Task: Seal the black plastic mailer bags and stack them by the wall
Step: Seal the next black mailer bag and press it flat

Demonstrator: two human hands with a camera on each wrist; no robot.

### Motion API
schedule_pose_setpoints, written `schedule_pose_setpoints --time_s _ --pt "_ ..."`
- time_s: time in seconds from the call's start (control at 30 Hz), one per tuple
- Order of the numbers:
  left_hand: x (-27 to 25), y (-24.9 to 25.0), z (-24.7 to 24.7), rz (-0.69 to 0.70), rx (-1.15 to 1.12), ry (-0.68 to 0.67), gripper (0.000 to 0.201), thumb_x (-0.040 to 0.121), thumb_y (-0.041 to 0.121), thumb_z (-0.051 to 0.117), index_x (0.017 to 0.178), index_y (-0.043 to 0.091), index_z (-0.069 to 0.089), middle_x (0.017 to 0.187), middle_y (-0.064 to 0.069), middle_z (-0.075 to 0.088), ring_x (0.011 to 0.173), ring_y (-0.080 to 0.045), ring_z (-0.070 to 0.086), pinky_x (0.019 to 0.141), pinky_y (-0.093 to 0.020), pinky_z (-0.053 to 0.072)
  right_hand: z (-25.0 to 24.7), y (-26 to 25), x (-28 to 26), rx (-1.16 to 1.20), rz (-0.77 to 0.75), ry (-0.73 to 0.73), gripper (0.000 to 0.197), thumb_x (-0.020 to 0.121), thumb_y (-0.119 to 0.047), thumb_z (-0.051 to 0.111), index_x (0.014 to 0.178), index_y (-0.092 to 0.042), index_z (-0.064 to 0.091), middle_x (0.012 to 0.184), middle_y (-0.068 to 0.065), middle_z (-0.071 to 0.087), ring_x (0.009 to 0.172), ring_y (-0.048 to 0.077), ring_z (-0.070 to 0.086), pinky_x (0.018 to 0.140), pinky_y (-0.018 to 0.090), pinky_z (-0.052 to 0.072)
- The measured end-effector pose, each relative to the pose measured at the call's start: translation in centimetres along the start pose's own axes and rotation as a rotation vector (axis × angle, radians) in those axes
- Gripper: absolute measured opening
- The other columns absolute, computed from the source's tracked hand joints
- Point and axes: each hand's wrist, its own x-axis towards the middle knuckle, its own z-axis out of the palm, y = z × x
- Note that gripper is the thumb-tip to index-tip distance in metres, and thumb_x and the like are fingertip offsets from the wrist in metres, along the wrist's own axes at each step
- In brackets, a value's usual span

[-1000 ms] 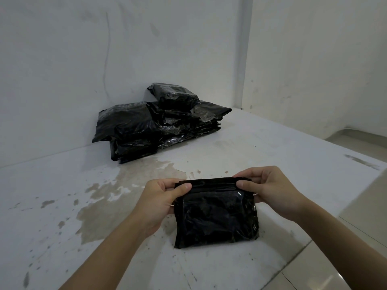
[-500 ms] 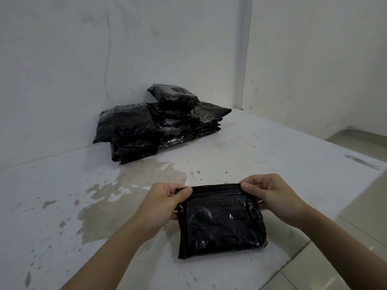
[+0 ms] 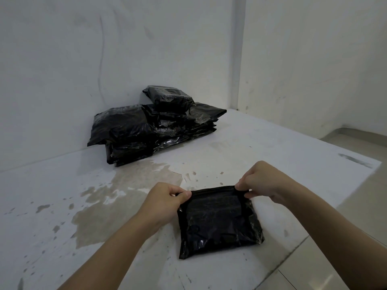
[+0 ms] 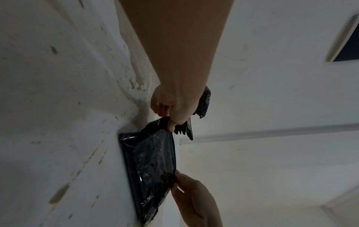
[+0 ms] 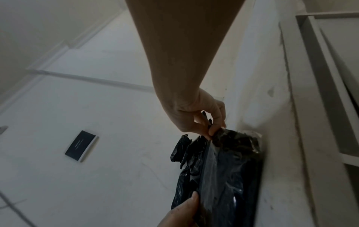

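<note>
A black mailer bag [image 3: 219, 225] lies flat on the white surface [image 3: 62, 206] in front of me. My left hand [image 3: 185, 194] pinches its far left corner and my right hand [image 3: 240, 187] pinches its far right corner, so the far edge is stretched between them. In the left wrist view my left hand [image 4: 170, 126] grips the crumpled corner of the bag [image 4: 149, 161]. The right wrist view shows my right hand [image 5: 214, 132] pinching the bag [image 5: 233, 169]. A stack of black bags [image 3: 155, 126] sits against the wall behind.
The white surface is stained with brownish patches [image 3: 117, 197]. Its right edge [image 3: 314, 233] drops to a tiled floor [image 3: 345, 237]. Walls meet in a corner [image 3: 240, 59] behind the stack. A dark rectangular panel [image 5: 81, 145] shows overhead in the right wrist view.
The bag and both hands have shifted slightly toward me and to the right. The right hand has turned from lying over the far edge to pinching its corner.
</note>
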Motion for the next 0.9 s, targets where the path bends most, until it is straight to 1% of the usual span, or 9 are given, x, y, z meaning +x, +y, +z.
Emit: schedule_pose_setpoints --time_s 0.07,0.17,0.2,0.37,0.43,0.5,0.57,0.7,0.9 --pt "0.0 0.2 0.0 -0.029 -0.008 0.017 0.017 0.093 0.019 0.061 0.087 0.011 0.076 0.082 0.003 0.073 0.079 -0.001 0.065 0.062 -0.009 0.039 -0.1 -0.3 0.2 0.014 0.035 -0.015 0.026 0.080 0.002 0.069 0.099 0.019 0.064 0.098 0.025 0.069 0.055 0.015 0.066 0.089 0.046 0.053" --pt "0.1 0.5 0.2 -0.101 -0.023 0.019 0.016 0.092 0.014 0.062 0.088 0.004 0.074 0.057 0.009 0.067 0.036 0.005 0.048 0.049 -0.007 0.035 -0.1 -0.7 0.2 0.047 0.072 -0.029 0.017 0.081 0.006 0.068 0.092 0.017 0.065 0.084 0.016 0.069 0.053 0.014 0.063 0.073 0.030 0.057" --pt "0.2 0.7 0.2 -0.125 -0.025 0.027 0.015 0.091 0.013 0.063 0.088 0.003 0.074 0.058 0.005 0.066 0.034 0.003 0.045 0.047 -0.009 0.036 -0.1 -0.8 0.2 0.062 0.086 -0.036 0.010 0.081 0.007 0.067 0.086 0.015 0.066 0.078 0.013 0.067 0.053 0.014 0.063 0.068 0.025 0.057" --pt "1.2 1.1 0.1 -0.234 -0.072 0.078 0.013 0.083 0.006 0.071 0.088 -0.005 0.071 0.088 -0.015 0.069 0.071 -0.018 0.060 0.074 -0.032 0.054 0.1 -1.0 0.2 0.057 0.099 -0.055 0.012 0.082 0.012 0.063 0.072 0.005 0.061 0.080 0.015 0.065 0.054 0.016 0.064 0.060 0.022 0.056" --pt "1.5 1.0 0.2 -0.255 -0.099 0.103 0.014 0.081 0.004 0.073 0.088 -0.008 0.071 0.090 -0.020 0.070 0.064 -0.018 0.058 0.084 -0.038 0.053 0.2 -1.1 0.3 0.014 0.102 -0.066 0.010 0.082 0.010 0.062 0.076 0.002 0.059 0.087 0.017 0.068 0.053 0.014 0.065 0.054 0.020 0.053" --pt "1.8 0.9 0.3 -0.277 -0.137 0.136 0.012 0.080 0.001 0.073 0.085 -0.009 0.069 0.082 -0.018 0.070 0.054 -0.014 0.056 0.086 -0.040 0.052 0.4 -1.1 0.3 -0.039 0.105 -0.069 0.015 0.083 0.007 0.061 0.075 -0.004 0.055 0.089 0.015 0.071 0.051 0.010 0.066 0.035 0.016 0.038" --pt "2.0 0.9 0.4 -0.299 -0.186 0.160 0.007 0.080 -0.003 0.072 0.082 -0.009 0.068 0.072 -0.012 0.067 0.051 -0.011 0.059 0.088 -0.039 0.052 0.6 -0.9 0.4 -0.080 0.117 -0.061 0.030 0.085 0.005 0.059 0.060 -0.008 0.047 0.071 0.007 0.067 0.056 0.008 0.065 0.029 0.014 0.023" --pt "2.1 0.9 0.4 -0.314 -0.276 0.124 0.016 0.082 -0.008 0.067 0.095 -0.016 0.062 0.085 -0.013 0.062 0.061 -0.015 0.065 0.072 -0.025 0.057 1.1 -0.7 -0.1 -0.125 0.134 -0.056 0.049 0.084 0.005 0.056 0.046 -0.015 0.031 0.037 -0.004 0.049 0.058 0.009 0.059 0.028 0.013 0.018" --pt "2.0 0.7 0.5 -0.328 -0.241 0.137 0.015 0.081 -0.012 0.067 0.094 -0.016 0.062 0.099 -0.022 0.061 0.070 -0.020 0.065 0.051 -0.015 0.054 2.0 -0.2 0.5 -0.181 0.082 -0.087 0.031 0.078 0.003 0.057 0.053 -0.012 0.045 0.067 0.011 0.049 0.069 0.018 0.046 0.054 0.019 0.030"
